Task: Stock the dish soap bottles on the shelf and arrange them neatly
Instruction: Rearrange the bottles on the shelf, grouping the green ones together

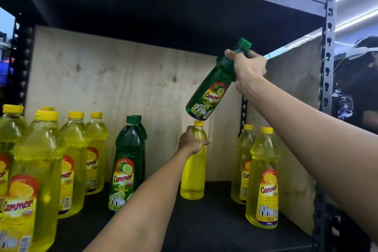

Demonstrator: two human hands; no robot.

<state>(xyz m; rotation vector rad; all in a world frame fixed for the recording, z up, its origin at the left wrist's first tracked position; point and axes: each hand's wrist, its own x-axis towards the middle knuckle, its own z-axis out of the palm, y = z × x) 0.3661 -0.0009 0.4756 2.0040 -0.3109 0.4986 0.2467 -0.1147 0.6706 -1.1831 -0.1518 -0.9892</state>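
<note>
Nine yellow soap bottles (pixel 264 180), three green soap bottles (pixel 212 80), two hands (pixel 248 66).

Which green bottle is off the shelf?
The green bottle held tilted in the right hand, above the yellow ones; the other two green bottles stand upright on the shelf.

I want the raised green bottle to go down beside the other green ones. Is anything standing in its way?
Yes. The yellow bottle held by the left hand stands directly under the tilted green bottle in the right hand. The shelf floor between it and the standing green bottles looks bare.
</note>
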